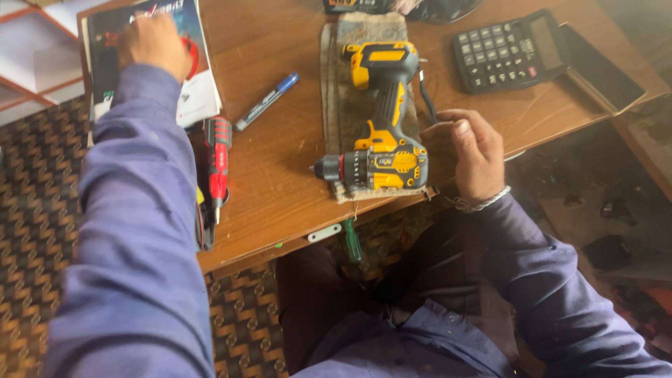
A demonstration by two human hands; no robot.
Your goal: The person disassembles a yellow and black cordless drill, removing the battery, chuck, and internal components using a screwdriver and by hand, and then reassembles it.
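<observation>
I log the wooden desk [280, 182] first, filling the frame from nine to three o'clock, its near edge running just under the drill. At twelve o'clock of centre lies a worn cloth mat [338, 105], and on it the yellow-and-black cordless drill [381, 122], on its side, chuck pointing toward nine o'clock, close to the desk's near edge. My right hand [470, 150], at three o'clock of the drill, rests touching the mat's edge beside the drill body, fingers loosely curled and holding nothing that I can see. My left hand [152, 43], far out at eleven o'clock, lies on a glossy booklet [196, 84]; whether its fingers grip anything I cannot tell. I judge this a reaching step; the next move calls for a firm hold. Smaller items: black calculator [507, 50] at one o'clock, red screwdriver [218, 157] at nine, blue marker [267, 101] at ten. Open room lies between marker and mat.
</observation>
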